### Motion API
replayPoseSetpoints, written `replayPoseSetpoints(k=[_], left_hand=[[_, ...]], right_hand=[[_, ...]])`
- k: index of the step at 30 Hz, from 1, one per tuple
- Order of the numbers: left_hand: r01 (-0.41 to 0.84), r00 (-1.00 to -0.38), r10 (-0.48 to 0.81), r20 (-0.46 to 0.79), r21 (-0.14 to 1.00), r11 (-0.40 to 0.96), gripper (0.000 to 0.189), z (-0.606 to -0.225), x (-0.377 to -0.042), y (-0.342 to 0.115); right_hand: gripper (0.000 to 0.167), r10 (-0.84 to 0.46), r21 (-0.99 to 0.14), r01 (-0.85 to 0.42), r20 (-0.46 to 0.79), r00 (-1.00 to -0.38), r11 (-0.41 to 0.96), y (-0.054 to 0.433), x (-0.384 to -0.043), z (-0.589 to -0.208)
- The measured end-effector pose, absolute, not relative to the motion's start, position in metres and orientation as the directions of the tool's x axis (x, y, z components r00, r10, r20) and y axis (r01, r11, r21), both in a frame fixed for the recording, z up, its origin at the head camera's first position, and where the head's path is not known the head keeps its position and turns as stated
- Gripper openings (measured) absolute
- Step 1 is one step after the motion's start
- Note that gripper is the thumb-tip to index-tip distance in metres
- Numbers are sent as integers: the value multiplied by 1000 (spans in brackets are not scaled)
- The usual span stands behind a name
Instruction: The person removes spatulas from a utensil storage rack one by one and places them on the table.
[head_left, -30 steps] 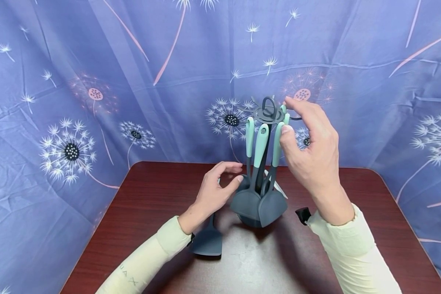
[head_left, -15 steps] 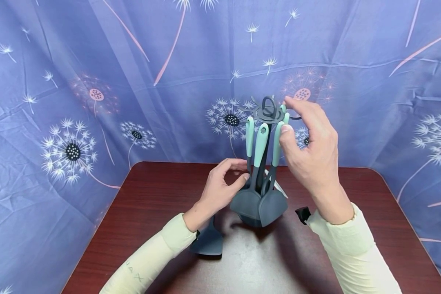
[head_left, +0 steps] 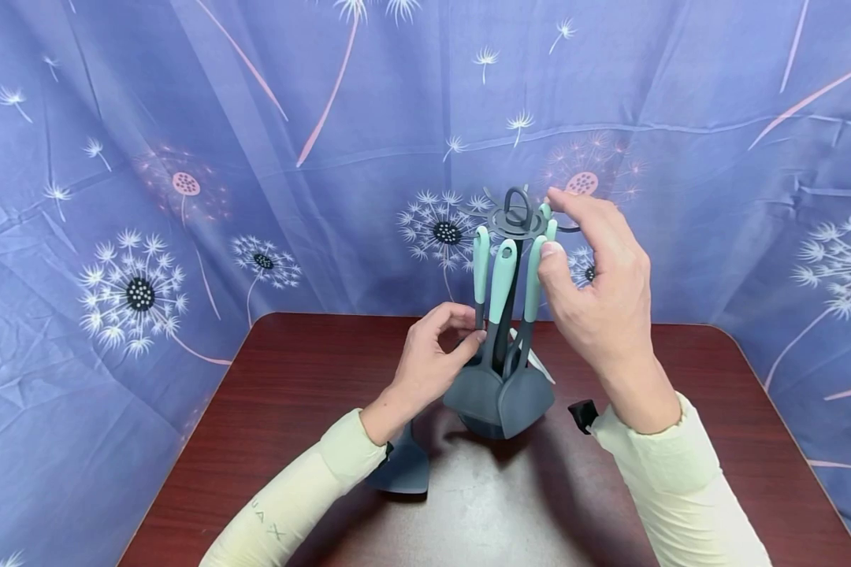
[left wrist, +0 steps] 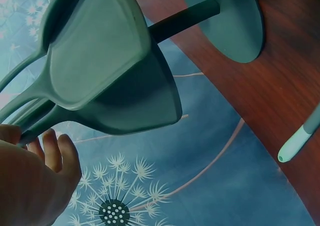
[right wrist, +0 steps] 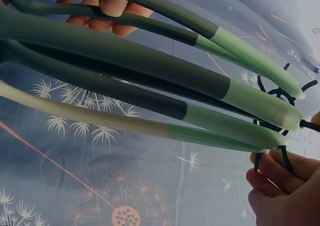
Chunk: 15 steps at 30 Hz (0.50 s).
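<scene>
A utensil stand (head_left: 516, 222) with a dark pole and hooked top holds several hanging kitchen utensils with mint handles. Two broad dark heads face forward, a left one (head_left: 473, 391) and a right one (head_left: 529, 402). Low on the left, my left hand (head_left: 429, 358) pinches the dark shaft of a hanging spatula (left wrist: 135, 99) between thumb and fingers. My right hand (head_left: 603, 291) grips up at the stand's hooks, thumb against one handle end (right wrist: 287, 117) and fingers around the hooks behind. A utensil with a beige shaft (right wrist: 125, 123) hangs there too.
Another dark spatula (head_left: 406, 471) lies on the brown table (head_left: 312, 346) under my left wrist; its mint handle (left wrist: 295, 145) shows in the left wrist view. The stand's round base (left wrist: 240, 36) is on the table. A blue dandelion-patterned curtain (head_left: 362, 197) surrounds the table.
My left hand has moved right and slightly up to the stand and closed its thumb and fingers on a hanging spatula's shaft. My right hand has stayed nearly still at the hooks.
</scene>
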<state>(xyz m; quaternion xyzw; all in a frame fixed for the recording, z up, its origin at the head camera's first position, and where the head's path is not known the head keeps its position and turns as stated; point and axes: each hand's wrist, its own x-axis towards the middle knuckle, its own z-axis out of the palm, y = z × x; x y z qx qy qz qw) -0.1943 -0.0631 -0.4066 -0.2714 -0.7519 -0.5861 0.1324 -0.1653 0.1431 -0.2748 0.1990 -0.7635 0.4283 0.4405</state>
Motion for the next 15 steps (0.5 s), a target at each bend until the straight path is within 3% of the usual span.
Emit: replayPoseSetpoints(k=[15], left_hand=[[583,-806,240,540,796,166,15,-405,-194,-63]], right_hand=[[50,73,-480,-685,843,-532,549,143,-165,-275]])
